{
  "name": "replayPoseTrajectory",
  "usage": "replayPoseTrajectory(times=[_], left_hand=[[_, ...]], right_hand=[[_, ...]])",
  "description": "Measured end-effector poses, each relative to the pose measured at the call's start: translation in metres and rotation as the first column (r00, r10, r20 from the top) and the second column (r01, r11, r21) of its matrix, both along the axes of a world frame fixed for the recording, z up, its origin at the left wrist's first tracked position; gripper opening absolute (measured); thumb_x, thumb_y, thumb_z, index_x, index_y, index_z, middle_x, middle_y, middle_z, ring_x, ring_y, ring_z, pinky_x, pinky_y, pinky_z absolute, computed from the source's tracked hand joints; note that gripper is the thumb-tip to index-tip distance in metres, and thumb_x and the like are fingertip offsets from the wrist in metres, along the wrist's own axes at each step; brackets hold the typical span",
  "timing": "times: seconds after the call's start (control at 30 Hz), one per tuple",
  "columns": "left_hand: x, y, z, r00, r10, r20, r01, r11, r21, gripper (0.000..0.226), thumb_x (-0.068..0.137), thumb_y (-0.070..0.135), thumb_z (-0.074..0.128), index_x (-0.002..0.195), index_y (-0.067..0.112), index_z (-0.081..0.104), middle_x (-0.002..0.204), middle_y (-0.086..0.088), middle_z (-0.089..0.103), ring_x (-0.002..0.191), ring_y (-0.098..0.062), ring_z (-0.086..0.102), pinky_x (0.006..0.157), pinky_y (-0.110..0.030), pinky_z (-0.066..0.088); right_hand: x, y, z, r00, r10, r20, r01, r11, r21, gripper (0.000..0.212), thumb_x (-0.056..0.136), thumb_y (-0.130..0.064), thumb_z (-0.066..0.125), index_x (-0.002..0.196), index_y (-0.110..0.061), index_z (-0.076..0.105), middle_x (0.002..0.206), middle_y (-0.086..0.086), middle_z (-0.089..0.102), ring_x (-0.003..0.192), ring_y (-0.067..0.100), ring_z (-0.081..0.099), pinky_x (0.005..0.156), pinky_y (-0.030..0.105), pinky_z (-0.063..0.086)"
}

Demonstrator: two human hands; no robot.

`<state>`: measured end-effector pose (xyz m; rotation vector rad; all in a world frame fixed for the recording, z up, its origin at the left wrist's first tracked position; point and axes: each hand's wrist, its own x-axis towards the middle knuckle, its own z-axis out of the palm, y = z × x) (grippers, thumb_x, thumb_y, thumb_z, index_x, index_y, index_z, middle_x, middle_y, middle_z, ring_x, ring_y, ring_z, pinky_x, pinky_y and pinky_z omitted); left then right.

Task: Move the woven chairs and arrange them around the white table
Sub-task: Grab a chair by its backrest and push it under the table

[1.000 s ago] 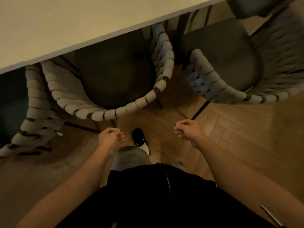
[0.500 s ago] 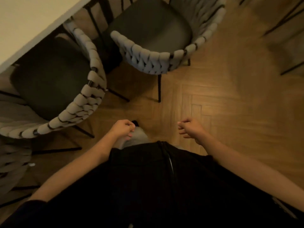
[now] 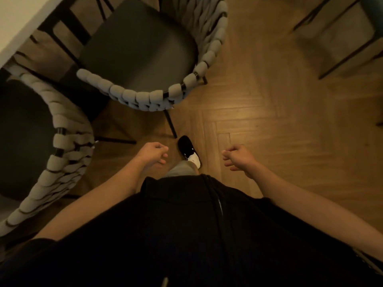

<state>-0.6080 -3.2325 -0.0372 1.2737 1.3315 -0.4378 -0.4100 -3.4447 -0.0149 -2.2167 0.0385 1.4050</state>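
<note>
Hands hold nothing: left hand (image 3: 152,153) and right hand (image 3: 238,157) hang loosely curled. Grey woven chair with dark seat (image 3: 145,96), beside the white table (image 3: 18,19), lies ahead and leftward, nearer the left hand.

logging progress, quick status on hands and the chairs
Left hand and right hand loosely curled, holding nothing. Two woven chairs parked by the white table. Floor ahead open.
</note>
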Motion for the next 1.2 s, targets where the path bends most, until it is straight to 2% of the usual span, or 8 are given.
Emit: replayPoseTrajectory(times=[0.33, 0.43, 0.53, 0.7, 0.83, 0.97, 1.07, 1.2], left_hand=[[0.096, 0.071, 0.014, 0.979, 0.196, -0.062, -0.201, 0.976, -0.082, 0.021, 0.103, 0.033, 0.057, 0.112, 0.015, 0.062, 0.111, -0.009, 0.067, 0.099, -0.025, 0.068, 0.092, -0.043, 0.058], [0.113, 0.083, 0.016, 0.963, 0.256, -0.081, -0.263, 0.96, -0.095, 0.038, 0.1, 0.042, 0.06, 0.126, 0.014, 0.06, 0.11, -0.007, 0.067, 0.099, -0.024, 0.068, 0.087, -0.042, 0.059], [0.124, 0.088, 0.015, 0.939, 0.341, -0.052, -0.344, 0.929, -0.137, 0.059, 0.096, 0.05, 0.062, 0.141, 0.013, 0.051, 0.113, -0.006, 0.067, 0.1, -0.024, 0.068, 0.08, -0.039, 0.059], [0.135, 0.088, 0.008, 0.902, 0.425, -0.069, -0.429, 0.871, -0.239, 0.068, 0.092, 0.058, 0.062, 0.143, 0.015, 0.05, 0.115, -0.002, 0.065, 0.102, -0.027, 0.067, 0.097, -0.05, 0.054], [0.149, 0.082, 0.004, 0.843, 0.529, -0.094, -0.535, 0.812, -0.231, 0.064, 0.091, 0.058, 0.063, 0.139, 0.016, 0.055, 0.122, -0.005, 0.067, 0.102, -0.028, 0.07, 0.082, -0.045, 0.059], [0.175, 0.071, 0.003, 0.687, 0.716, -0.124, -0.724, 0.658, -0.208, 0.058, 0.088, 0.058, 0.068, 0.129, 0.019, 0.058, 0.121, -0.005, 0.068, 0.102, -0.028, 0.07, 0.079, -0.044, 0.061], [0.201, 0.059, -0.003, 0.484, 0.866, -0.123, -0.869, 0.46, -0.182, 0.063, 0.086, 0.056, 0.072, 0.134, 0.017, 0.057, 0.125, -0.008, 0.066, 0.103, -0.033, 0.068, 0.08, -0.047, 0.061], [0.235, 0.049, -0.012, 0.188, 0.977, -0.097, -0.965, 0.166, -0.201, 0.069, 0.088, 0.052, 0.072, 0.142, 0.014, 0.051, 0.131, -0.013, 0.062, 0.106, -0.036, 0.064, 0.073, -0.046, 0.058]], right_hand=[[0.113, 0.115, 0.013, 0.991, 0.131, 0.007, -0.131, 0.991, -0.031, 0.015, 0.1, -0.03, 0.061, 0.109, -0.02, 0.057, 0.102, 0.003, 0.069, 0.094, 0.019, 0.071, 0.089, 0.042, 0.059], [0.134, 0.141, 0.016, 0.988, 0.155, -0.012, -0.155, 0.987, -0.034, 0.013, 0.099, -0.029, 0.061, 0.108, -0.019, 0.057, 0.1, 0.005, 0.069, 0.091, 0.021, 0.071, 0.088, 0.042, 0.058], [0.152, 0.163, 0.017, 0.981, 0.189, -0.039, -0.19, 0.982, -0.025, 0.018, 0.1, -0.027, 0.06, 0.112, -0.015, 0.057, 0.097, 0.005, 0.069, 0.084, 0.019, 0.066, 0.076, 0.036, 0.057], [0.187, 0.194, 0.012, 0.963, 0.261, -0.061, -0.264, 0.964, -0.035, 0.024, 0.099, -0.034, 0.061, 0.115, -0.017, 0.056, 0.11, 0.009, 0.068, 0.091, 0.02, 0.069, 0.083, 0.04, 0.057], [0.226, 0.221, 0.004, 0.952, 0.296, -0.075, -0.299, 0.954, -0.025, 0.046, 0.098, -0.042, 0.062, 0.134, -0.016, 0.051, 0.121, 0.008, 0.064, 0.098, 0.023, 0.07, 0.073, 0.037, 0.058], [0.269, 0.248, -0.003, 0.939, 0.319, -0.132, -0.322, 0.947, -0.007, 0.061, 0.097, -0.049, 0.061, 0.144, -0.014, 0.045, 0.132, 0.009, 0.059, 0.105, 0.027, 0.068, 0.077, 0.04, 0.058], [0.302, 0.267, -0.003, 0.93, 0.323, -0.178, -0.328, 0.945, 0.003, 0.066, 0.097, -0.055, 0.057, 0.149, -0.017, 0.043, 0.14, 0.01, 0.056, 0.11, 0.028, 0.066, 0.092, 0.046, 0.057], [0.335, 0.29, -0.003, 0.929, 0.3, -0.217, -0.302, 0.953, 0.028, 0.066, 0.099, -0.055, 0.053, 0.154, -0.02, 0.037, 0.146, 0.01, 0.051, 0.115, 0.03, 0.063, 0.097, 0.048, 0.055]])
